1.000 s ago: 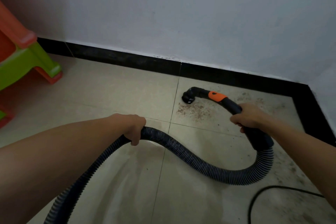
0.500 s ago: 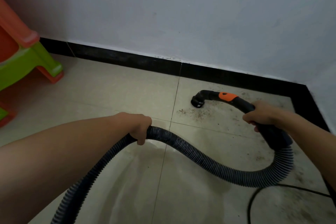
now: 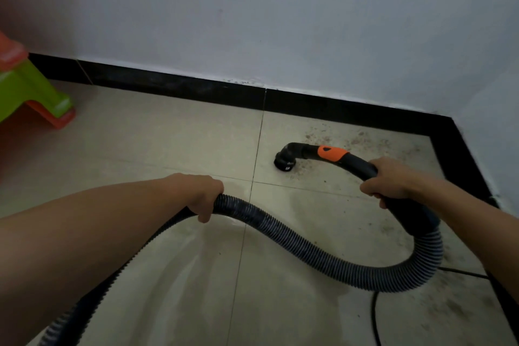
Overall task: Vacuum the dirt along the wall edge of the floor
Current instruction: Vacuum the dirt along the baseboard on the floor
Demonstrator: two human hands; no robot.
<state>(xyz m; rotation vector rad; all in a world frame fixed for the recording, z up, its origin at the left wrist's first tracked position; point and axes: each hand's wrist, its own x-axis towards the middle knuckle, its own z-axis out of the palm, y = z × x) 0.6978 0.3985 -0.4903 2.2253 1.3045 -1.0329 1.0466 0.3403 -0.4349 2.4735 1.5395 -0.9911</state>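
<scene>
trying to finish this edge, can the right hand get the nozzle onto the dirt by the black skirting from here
Probably yes. The right hand grips the wand, the nozzle sits near the dirt with nothing standing between them, and the hose loops loosely.

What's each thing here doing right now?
Black vacuum nozzle: mouth down at the floor.
Ribbed black hose: bent in a loop.
Left hand: grips the hose.
Right hand: grips the nozzle's black handle.
Brown dirt specks: scattered near the skirting.
Thin black cord: lying on floor.

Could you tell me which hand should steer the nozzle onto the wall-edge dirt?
Likely the right hand: it grips the handle behind the nozzle; the left hand only holds hose.
</scene>
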